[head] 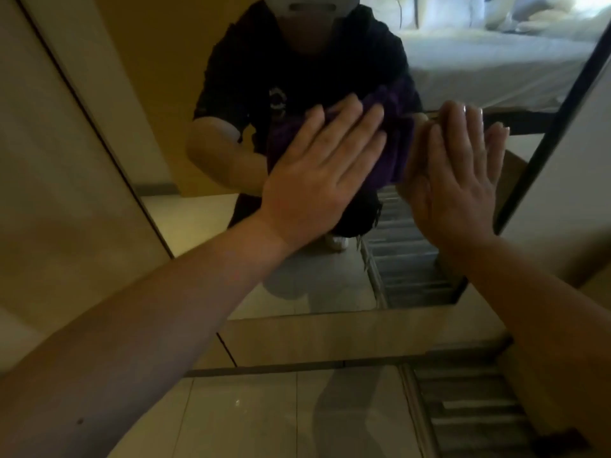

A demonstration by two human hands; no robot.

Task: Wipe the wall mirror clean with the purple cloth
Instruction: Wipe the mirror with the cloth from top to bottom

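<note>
The wall mirror (178,104) fills the upper middle of the view, edged by a dark frame, and reflects a crouching person in dark clothes. My left hand (322,170) lies flat on the purple cloth (395,137) and presses it against the glass near the mirror's centre. The cloth bunches out past my fingertips to the right. My right hand (459,183) rests on the glass just right of the cloth, fingers straight and pointing up, holding nothing. Its reflection meets it at the fingertips.
The mirror's dark frame edge (558,127) runs diagonally at the right. A beige wall panel (66,160) stands at the left. Below the mirror are a wood baseboard (330,338), glossy floor tiles (248,414) and a striped mat (469,408). A white bed shows in the reflection.
</note>
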